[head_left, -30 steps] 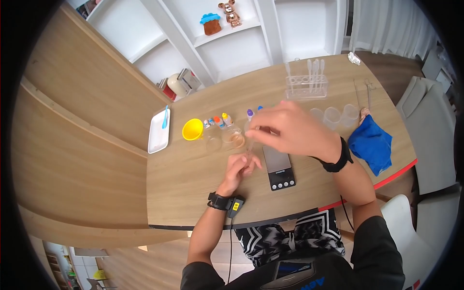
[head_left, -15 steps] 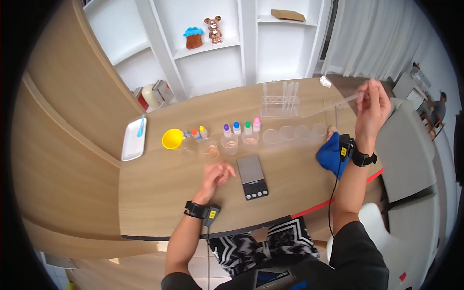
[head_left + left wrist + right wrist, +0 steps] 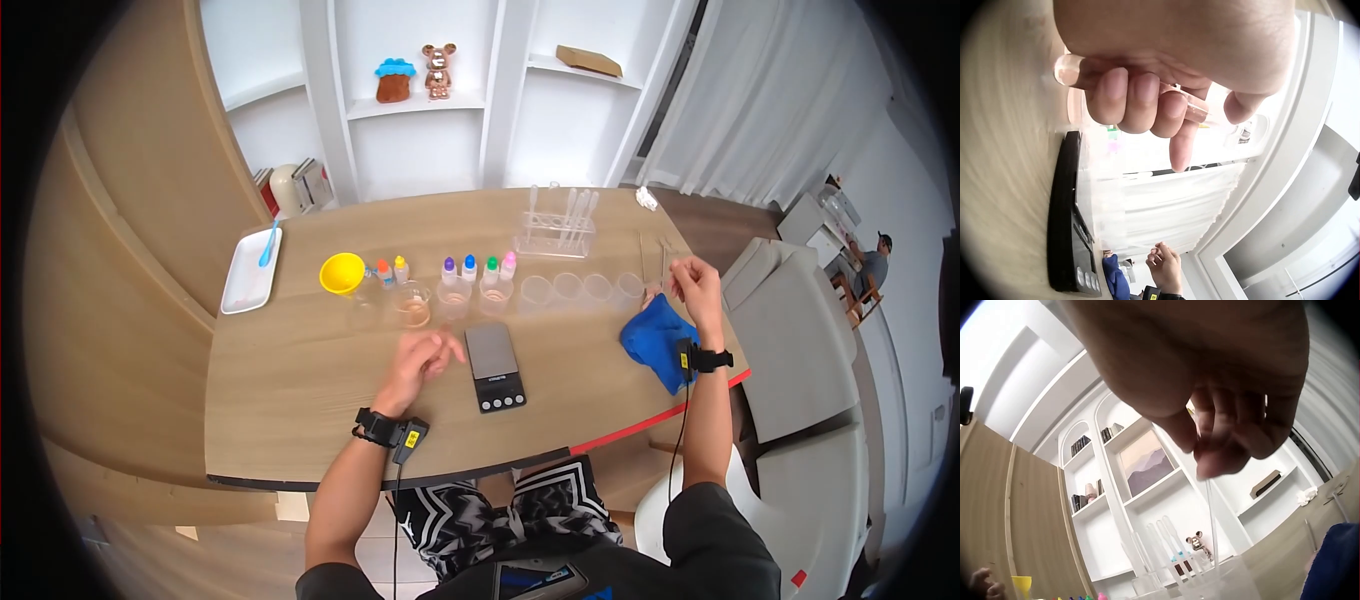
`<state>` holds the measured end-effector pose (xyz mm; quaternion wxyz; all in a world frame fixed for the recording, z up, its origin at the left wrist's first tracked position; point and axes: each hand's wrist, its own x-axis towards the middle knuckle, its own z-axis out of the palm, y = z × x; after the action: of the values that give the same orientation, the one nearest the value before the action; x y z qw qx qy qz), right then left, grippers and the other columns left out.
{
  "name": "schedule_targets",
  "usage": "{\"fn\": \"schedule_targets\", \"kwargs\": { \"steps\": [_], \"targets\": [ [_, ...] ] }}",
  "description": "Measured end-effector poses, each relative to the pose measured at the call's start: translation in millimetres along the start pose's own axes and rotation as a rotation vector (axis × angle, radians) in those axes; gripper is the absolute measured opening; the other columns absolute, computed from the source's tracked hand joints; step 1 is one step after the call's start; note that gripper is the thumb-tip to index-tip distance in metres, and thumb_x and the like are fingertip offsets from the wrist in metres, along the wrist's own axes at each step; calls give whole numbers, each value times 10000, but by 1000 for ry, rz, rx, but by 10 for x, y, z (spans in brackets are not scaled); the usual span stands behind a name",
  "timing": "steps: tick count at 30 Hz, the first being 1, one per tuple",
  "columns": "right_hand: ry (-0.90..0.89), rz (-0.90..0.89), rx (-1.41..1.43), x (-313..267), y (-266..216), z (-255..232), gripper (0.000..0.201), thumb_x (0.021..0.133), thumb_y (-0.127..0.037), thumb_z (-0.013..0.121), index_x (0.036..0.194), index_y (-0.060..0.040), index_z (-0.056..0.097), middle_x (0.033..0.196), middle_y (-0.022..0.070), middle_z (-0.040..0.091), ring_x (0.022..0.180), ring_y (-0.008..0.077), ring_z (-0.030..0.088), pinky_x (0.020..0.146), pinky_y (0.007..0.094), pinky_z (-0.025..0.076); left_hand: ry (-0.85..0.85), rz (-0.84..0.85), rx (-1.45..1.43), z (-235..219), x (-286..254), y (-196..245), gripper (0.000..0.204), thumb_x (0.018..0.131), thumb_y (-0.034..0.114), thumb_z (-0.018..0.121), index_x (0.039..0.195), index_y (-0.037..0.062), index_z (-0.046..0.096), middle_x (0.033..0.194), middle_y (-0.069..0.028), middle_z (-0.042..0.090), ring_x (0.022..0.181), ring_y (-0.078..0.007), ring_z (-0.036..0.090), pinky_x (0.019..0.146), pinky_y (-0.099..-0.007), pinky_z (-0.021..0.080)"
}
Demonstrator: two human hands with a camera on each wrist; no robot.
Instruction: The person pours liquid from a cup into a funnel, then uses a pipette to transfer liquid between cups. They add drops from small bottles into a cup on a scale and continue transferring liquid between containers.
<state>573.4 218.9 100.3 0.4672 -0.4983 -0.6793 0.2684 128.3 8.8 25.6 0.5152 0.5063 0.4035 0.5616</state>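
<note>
My left hand (image 3: pixel 415 365) is just left of the black and grey digital scale (image 3: pixel 492 350), low over the table. In the left wrist view its fingers curl round a clear test tube (image 3: pixel 1067 70), whose rounded end sticks out below the little finger. My right hand (image 3: pixel 697 290) is up at the table's right side, above a crumpled blue cloth (image 3: pixel 658 345). Its fingertips pinch a thin clear dropper (image 3: pixel 1212 515); its top is hidden by the fingers. The dropper's stem points down and overlaps a clear plastic cup (image 3: pixel 1238 584) in the right wrist view.
A clear rack (image 3: pixel 553 240) with several droppers stands at the back. Small colour-capped bottles (image 3: pixel 470 268), cups with pale liquid (image 3: pixel 454 300) and a yellow cup (image 3: pixel 343 272) line the middle. A white tray (image 3: pixel 240 290) lies at left. Another person (image 3: pixel 874 265) sits far right.
My right hand has left the test tube at my left hand, swung right with the dropper, then come down near the right-hand cups. My left hand stays beside the scale.
</note>
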Motion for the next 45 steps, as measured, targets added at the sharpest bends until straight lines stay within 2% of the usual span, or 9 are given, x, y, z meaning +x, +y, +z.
{"fn": "schedule_targets", "kwargs": {
  "steps": [3,7,10,18,25,31,34,37,45],
  "targets": [
    [-63,52,-150,-52,-96,-14,273,1012,-224,708,1042,48,709,795,67,711,658,137,647,626,305,512,9,8,11,-6,3,13,635,1012,518,502,852,-70,676,591,30,409,521,-65,334,490,-270,220],
    [209,-148,-465,-134,-406,27,370,969,-255,739,1205,19,660,1162,184,685,1004,311,675,883,421,536,12,25,6,-4,13,-2,636,1010,521,506,852,-70,681,587,28,413,521,-67,339,490,-269,225],
    [288,-388,-376,-170,-676,191,358,936,-236,754,1193,-3,664,1196,177,668,1120,341,639,971,433,501,-3,18,21,-14,20,10,634,1013,519,501,846,-68,674,592,18,425,523,-68,340,490,-270,226],
    [-420,-737,-452,-394,-990,1372,521,837,-182,799,1299,-38,606,1306,167,622,1295,369,546,1137,479,368,9,-5,2,-31,23,1,646,994,539,521,849,-74,664,608,11,433,535,-70,348,498,-271,234],
    [-572,-716,-488,-362,-794,1645,520,785,-153,834,1266,-59,662,1252,150,673,1262,350,572,1169,482,330,12,4,-9,-50,23,-28,649,992,538,532,826,-75,666,611,7,436,544,-70,351,507,-269,242],
    [-633,-530,-230,-472,-1203,1395,460,797,-145,842,1221,-57,688,1202,160,705,1165,386,640,1039,479,482,-4,-11,-1,-33,24,10,635,999,524,524,835,-69,679,607,4,439,545,-72,352,510,-273,246],
    [-762,-683,-116,-641,-1272,1558,472,817,-162,835,1248,-60,673,1234,167,688,1160,402,642,974,482,527,2,-17,17,-20,24,42,617,1002,513,519,845,-63,674,611,-2,449,548,-74,356,514,-273,250],
    [-868,-588,-150,-757,-1229,1720,498,841,-201,843,1279,-49,663,1291,167,663,1186,401,637,1014,465,522,14,-5,39,-45,26,19,604,1003,508,512,853,-57,668,622,-9,462,552,-76,361,516,-274,252],
    [-809,-558,56,-815,-1003,1839,634,843,-197,832,1396,-66,550,1340,188,631,1223,407,619,1050,482,497,8,-22,51,-49,38,63,526,987,458,510,850,-32,645,657,-9,478,577,-77,364,539,-273,262]
  ]
}}
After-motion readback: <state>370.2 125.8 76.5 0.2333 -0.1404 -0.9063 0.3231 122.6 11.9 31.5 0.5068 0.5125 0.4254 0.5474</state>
